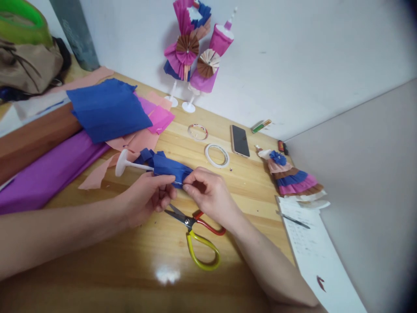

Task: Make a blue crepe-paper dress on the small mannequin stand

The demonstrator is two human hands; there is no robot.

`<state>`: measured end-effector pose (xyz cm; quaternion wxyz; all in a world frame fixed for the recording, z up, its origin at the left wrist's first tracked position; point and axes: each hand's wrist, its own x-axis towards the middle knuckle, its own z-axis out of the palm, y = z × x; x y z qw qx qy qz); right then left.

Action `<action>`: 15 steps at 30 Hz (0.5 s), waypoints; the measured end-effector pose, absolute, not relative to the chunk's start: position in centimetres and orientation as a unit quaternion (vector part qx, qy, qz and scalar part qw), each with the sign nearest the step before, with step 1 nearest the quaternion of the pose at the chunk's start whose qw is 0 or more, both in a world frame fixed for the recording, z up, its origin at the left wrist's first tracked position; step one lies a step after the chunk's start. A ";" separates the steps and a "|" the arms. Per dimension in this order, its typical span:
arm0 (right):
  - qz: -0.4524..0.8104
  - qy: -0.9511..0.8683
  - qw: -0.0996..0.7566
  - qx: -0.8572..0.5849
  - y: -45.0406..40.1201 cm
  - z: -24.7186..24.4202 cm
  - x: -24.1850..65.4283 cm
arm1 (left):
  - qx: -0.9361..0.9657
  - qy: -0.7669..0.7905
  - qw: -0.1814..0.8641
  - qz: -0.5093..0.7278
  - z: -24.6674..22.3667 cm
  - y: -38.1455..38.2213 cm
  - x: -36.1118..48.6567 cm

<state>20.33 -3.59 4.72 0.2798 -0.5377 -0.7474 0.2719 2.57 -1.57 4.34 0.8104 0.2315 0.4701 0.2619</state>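
Observation:
A small white mannequin stand [121,163] lies on its side over the table, its upper part wrapped in blue crepe paper [169,165]. Closed around the lower side of the wrapped part is my left hand [153,191], its thumb pressed along the paper. At the other end, my right hand [208,187] pinches the paper's edge between thumb and fingertips. A thin pale line runs along that edge between the two hands. Just below my hands lie scissors [188,222] with one red and one yellow handle, blades apart.
Crepe paper sheets, blue [109,108] and purple [58,169] among them, cover the left side. Two tape rolls [216,155] and a phone [240,140] lie beyond my hands. Dressed mannequins [187,52] stand by the wall; a layered paper dress [293,176] and papers [312,248] are right.

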 end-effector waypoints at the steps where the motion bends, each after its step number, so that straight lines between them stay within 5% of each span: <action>1: 0.275 -0.746 0.281 -0.538 -3.6 4.7 20.3 | 0.230 0.472 0.810 0.259 4.3 -1.6 2.6; 15: 0.286 -0.734 0.294 -0.542 -3.6 4.6 20.3 | 0.238 0.444 0.826 0.251 4.2 -1.9 2.6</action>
